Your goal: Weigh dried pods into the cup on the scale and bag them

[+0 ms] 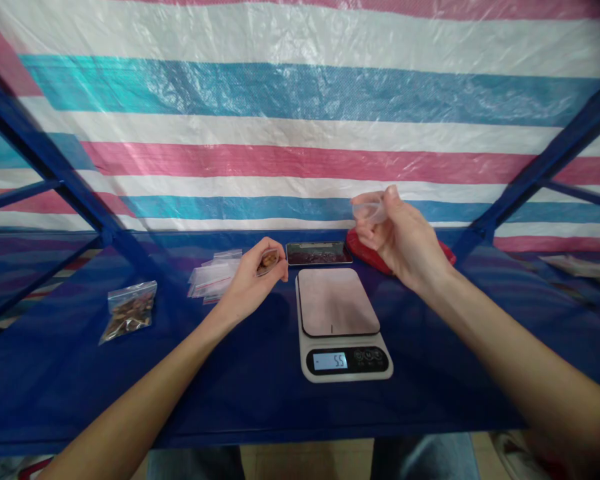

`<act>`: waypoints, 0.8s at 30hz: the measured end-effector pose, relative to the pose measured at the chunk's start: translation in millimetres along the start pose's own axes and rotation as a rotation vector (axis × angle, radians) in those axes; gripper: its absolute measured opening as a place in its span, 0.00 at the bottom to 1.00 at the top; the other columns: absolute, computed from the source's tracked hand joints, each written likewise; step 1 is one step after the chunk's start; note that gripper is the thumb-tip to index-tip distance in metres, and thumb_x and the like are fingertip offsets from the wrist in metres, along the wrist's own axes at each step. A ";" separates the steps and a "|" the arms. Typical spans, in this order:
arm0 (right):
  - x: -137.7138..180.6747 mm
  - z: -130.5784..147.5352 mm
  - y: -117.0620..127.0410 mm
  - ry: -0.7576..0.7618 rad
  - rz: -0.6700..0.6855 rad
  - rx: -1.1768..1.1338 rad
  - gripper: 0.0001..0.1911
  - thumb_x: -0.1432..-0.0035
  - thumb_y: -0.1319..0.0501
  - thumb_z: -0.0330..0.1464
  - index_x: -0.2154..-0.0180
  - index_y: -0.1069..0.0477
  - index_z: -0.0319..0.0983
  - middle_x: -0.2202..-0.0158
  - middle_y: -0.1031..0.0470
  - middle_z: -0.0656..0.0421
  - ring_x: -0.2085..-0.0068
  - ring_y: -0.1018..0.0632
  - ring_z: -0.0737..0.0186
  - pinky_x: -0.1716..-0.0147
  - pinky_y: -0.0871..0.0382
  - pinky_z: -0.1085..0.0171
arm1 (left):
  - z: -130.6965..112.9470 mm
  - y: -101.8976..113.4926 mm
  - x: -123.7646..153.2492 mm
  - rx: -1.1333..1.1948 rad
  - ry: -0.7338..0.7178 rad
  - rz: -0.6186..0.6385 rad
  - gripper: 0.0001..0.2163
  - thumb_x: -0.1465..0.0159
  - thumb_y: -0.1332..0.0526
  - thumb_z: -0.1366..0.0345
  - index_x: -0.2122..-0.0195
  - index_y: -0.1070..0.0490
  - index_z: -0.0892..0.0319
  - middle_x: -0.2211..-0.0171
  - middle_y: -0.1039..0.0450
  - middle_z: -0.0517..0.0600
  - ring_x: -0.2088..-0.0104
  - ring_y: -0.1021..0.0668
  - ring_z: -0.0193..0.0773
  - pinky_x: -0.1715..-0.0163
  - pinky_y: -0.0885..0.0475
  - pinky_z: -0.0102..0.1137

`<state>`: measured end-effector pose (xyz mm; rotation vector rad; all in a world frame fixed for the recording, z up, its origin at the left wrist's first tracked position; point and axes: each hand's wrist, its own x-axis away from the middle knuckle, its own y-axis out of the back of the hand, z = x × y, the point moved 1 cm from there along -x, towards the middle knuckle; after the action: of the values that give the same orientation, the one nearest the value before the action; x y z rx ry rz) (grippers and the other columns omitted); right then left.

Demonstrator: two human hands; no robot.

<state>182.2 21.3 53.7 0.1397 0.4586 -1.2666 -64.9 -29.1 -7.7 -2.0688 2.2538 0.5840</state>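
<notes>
My left hand (253, 280) rests on the blue table, its fingers closed on a small clear bag (269, 261) with brown contents. My right hand (397, 240) is raised above the table's back right and pinches a small clear plastic cup (371, 211). Between the hands stands a white kitchen scale (337, 323) with a bare platform; its display (330, 361) shows digits. Behind the scale lies a shallow tray (319, 253) of brown pieces. A red lid or dish (367, 252) lies partly hidden under my right hand.
A stack of small empty zip bags (213, 277) lies left of my left hand. A filled zip bag (129, 312) of brown pieces lies farther left. Blue frame bars (55, 167) slope at both sides, and a striped tarp (300, 100) hangs behind.
</notes>
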 end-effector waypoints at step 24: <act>27.4 -42.5 39.4 0.002 -0.136 -0.043 0.21 0.32 0.36 0.45 0.40 0.33 0.51 0.58 0.21 0.61 0.57 0.16 0.61 0.58 0.22 0.62 | 21.2 19.9 -3.7 0.253 0.169 0.340 0.11 0.36 0.28 0.59 0.58 0.22 0.59 0.57 0.19 0.55 0.53 0.19 0.44 0.51 0.28 0.35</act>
<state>214.5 23.8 -1.6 0.0751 0.5036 -1.3889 -88.6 -18.5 -21.4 -1.6893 2.6365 0.1202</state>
